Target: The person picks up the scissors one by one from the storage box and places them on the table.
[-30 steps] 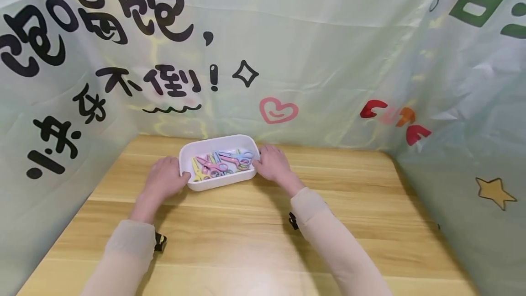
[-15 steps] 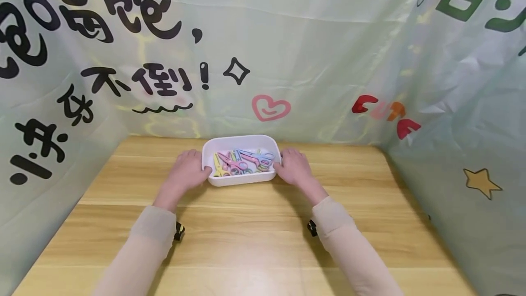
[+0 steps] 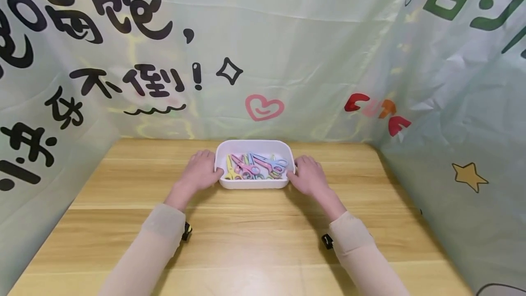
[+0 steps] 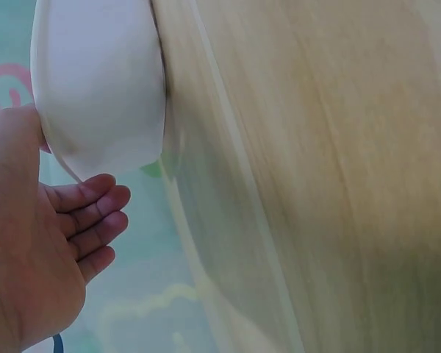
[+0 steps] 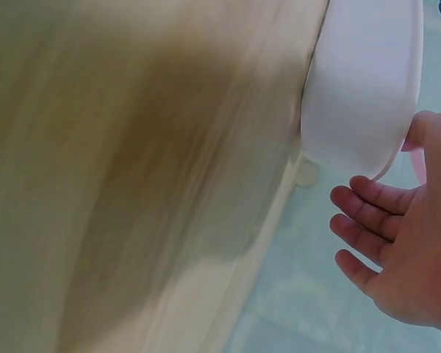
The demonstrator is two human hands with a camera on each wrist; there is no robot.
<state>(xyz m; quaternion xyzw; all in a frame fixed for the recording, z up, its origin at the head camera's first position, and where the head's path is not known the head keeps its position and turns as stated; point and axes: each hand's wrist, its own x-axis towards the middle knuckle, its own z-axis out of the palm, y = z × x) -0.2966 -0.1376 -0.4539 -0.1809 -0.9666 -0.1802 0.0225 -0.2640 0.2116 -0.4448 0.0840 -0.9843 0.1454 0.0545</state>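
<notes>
A white plastic storage bin [image 3: 255, 185] sits at the back of the table, holding several small pastel scissors [image 3: 246, 166] in yellow, pink and blue. My left hand [image 3: 200, 171] grips its left end, thumb over the rim and fingers outside. At the opposite end my right hand [image 3: 311, 176] holds the rim the same way. In the left wrist view the left hand's fingertips [image 4: 106, 220] touch the bin's outer corner [image 4: 103, 95]. The right wrist view has the right hand [image 5: 419, 243] with its thumb hooked over the rim of the bin [image 5: 364, 81].
The light wooden table [image 3: 263, 241] extends toward me. Behind it hangs a pale green printed cloth [image 3: 312, 58] with lettering, close beyond the bin, and it also runs along both sides. Each sleeve has a black wrist device [image 3: 327, 241] near the cuff.
Both hands have moved the bin to the right along the back of the table and turned it nearly square to the back edge. The head view has shifted somewhat to the right.
</notes>
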